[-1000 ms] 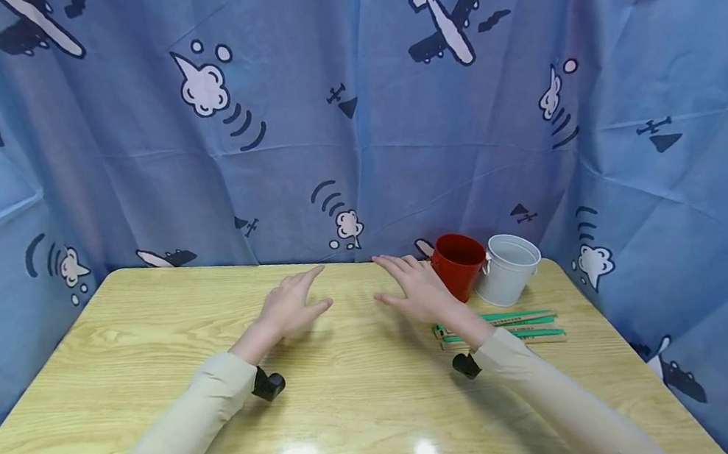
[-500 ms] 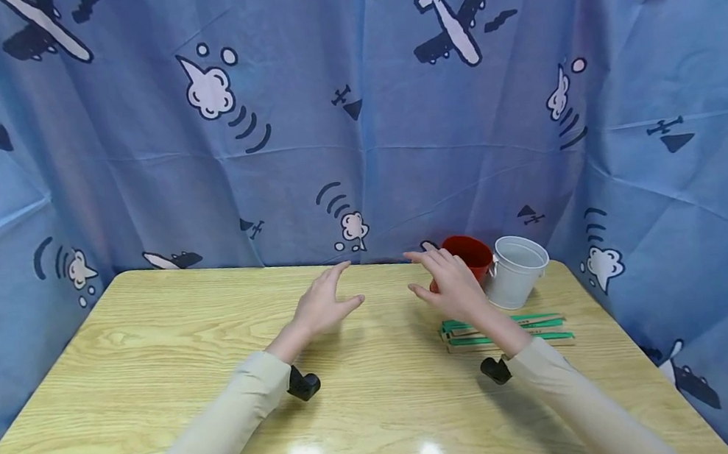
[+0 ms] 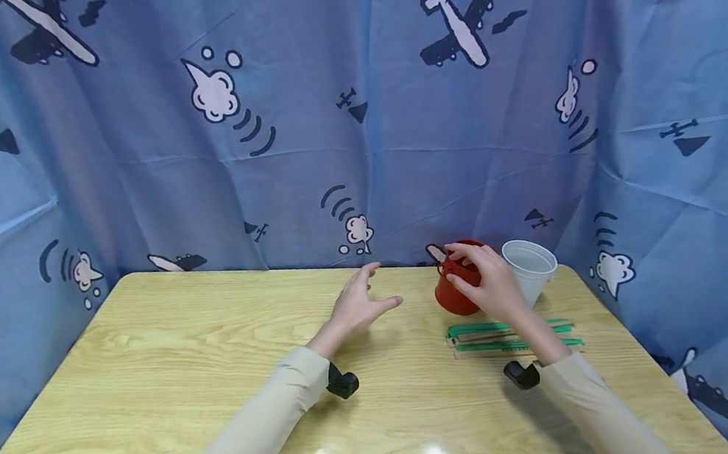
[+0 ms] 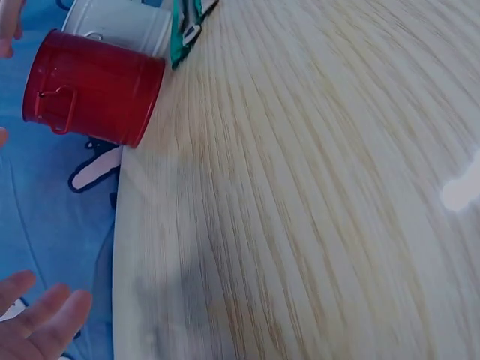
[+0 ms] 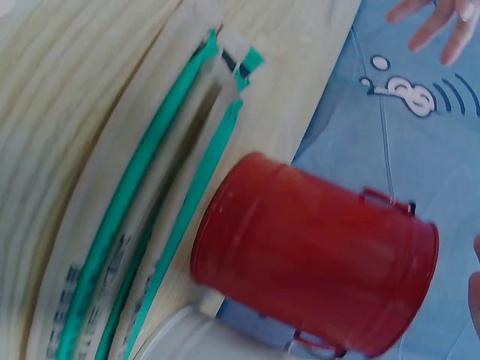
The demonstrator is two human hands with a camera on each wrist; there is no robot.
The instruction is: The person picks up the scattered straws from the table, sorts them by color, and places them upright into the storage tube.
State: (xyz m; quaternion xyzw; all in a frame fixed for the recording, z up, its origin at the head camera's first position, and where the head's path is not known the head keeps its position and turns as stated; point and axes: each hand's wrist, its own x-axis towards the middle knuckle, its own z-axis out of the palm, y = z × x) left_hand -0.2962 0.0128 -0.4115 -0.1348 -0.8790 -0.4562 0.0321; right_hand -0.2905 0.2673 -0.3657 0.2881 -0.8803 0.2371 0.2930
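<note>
My left hand [image 3: 352, 308] hovers over the back middle of the table, fingers loosely curved, thumb apart, holding nothing. My right hand [image 3: 494, 287] hangs above a small red metal bucket [image 3: 457, 298] with side handles; thumb and fingers are spread and overlap its rim in the head view. In the right wrist view the bucket's wall stands free of the fingertips, and only a bit of the hand shows at the edge. A white bucket [image 3: 535, 281] stands right beside the red one, partly hidden by the right hand. Long thin tan packets with green strips [image 3: 483, 348] lie in front of both.
The wooden table [image 3: 172, 365] has its back edge against a blue curtain [image 3: 309, 210] printed with planes and clouds. More curtain hangs at both sides. A dark wrist camera [image 3: 342, 382] sits at the left cuff, another [image 3: 522, 375] at the right.
Both hands have moved to the right. The right hand has come over the red bucket, while the left has followed across the table. The view has shifted slightly.
</note>
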